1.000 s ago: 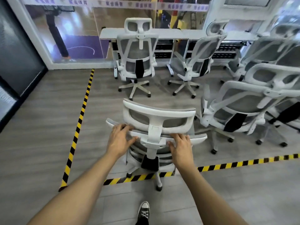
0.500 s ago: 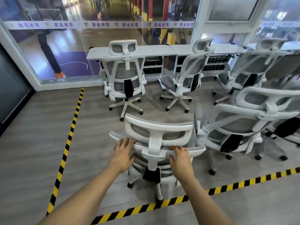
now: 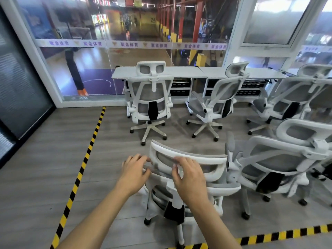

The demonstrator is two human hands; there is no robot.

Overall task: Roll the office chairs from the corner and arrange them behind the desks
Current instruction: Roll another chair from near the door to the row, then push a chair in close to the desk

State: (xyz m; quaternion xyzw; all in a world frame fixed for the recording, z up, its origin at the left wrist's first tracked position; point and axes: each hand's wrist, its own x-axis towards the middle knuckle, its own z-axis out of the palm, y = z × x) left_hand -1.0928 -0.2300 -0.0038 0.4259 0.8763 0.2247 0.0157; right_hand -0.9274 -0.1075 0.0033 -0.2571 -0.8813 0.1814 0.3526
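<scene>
Grey plank flooring (image 3: 45, 159) edged with yellow-black tape (image 3: 84, 159) runs up to white desks (image 3: 161, 72) under the glass wall. Nearest office chair (image 3: 188, 177) stands directly under the person's fingers: left hand (image 3: 134, 169) curls loosely at the backrest's left end, right hand (image 3: 188, 173) curls over the headrest's lower rim. Two more chairs (image 3: 150, 103) sit beyond the fingertips, behind the desks.

- Nearest chair (image 3: 188, 159), lower centre: white frame, grey mesh, a black block low on its spine.
- Chair at the desk (image 3: 150, 97), centre: the same white, grey and black.
- Desks (image 3: 179, 72), upper centre: pale grey-white tops.
- Floor tape (image 3: 86, 155), left and bottom edge: yellow and black stripes.
- Floor (image 3: 45, 159): grey wood grain.
- Court beyond the glass (image 3: 100, 83), upper left: purple patch (with a white curved line).
</scene>
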